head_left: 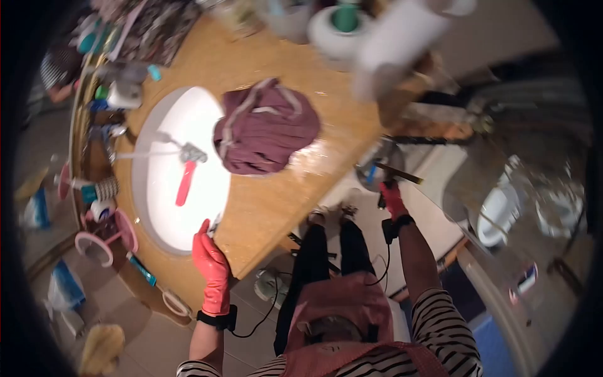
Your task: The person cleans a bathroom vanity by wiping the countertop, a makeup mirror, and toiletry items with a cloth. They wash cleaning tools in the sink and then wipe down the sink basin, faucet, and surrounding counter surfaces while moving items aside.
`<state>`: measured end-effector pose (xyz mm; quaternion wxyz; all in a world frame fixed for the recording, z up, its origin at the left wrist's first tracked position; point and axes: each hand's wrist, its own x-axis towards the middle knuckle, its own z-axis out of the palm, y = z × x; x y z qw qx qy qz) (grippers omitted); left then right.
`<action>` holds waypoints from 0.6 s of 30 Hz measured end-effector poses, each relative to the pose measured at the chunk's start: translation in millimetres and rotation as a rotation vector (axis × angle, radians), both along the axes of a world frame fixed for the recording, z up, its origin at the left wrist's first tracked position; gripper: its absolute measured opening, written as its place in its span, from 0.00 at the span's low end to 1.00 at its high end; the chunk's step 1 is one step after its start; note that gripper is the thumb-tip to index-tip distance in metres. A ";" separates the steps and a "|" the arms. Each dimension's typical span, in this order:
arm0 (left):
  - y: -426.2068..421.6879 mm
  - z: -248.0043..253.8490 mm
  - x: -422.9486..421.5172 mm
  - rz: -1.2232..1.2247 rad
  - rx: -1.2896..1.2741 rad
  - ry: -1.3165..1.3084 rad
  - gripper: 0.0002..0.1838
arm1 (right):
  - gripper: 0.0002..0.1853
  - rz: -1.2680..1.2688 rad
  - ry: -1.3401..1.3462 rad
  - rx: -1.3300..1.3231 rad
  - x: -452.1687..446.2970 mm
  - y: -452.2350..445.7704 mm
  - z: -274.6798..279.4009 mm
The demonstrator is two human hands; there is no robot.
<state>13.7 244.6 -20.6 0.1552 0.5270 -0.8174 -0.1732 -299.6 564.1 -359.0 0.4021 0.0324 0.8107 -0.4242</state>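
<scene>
My left hand (211, 261), in a wet red rubber glove, is at the near rim of the white sink (154, 223). Its fingers are drawn together beside a small shiny grey item (216, 222), mostly hidden. In the basin lies a scrubber (184, 182) with a red handle and a grey head, under running water. A bunched purple cloth (270, 135) with a pale drawstring rests on the counter by the sink. Off the counter's right edge, my gloved right hand (392, 198) is closed, what it grips unclear, near a dark stick (402, 173) and a round metallic container (383, 157).
The tan counter (264, 217) has wet patches and a diagonal right edge. Bottles, a tap (107, 141) and a pink round stand (107, 242) line the left side. A white jar with a green lid (344, 31) stands at the back. Black cables hang from both wrists.
</scene>
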 end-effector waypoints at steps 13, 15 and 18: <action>-7.3 12.1 0.6 -0.016 -0.075 0.007 0.10 | 0.22 0.641 0.325 0.179 58.1 -9.9 9.0; -6.9 12.2 2.0 -0.025 -0.075 -0.003 0.10 | 0.17 0.678 0.418 0.150 61.5 -50.8 119.3; -6.9 17.2 5.1 0.017 -0.055 0.071 0.10 | 0.13 0.460 0.488 -0.220 72.2 -95.4 247.2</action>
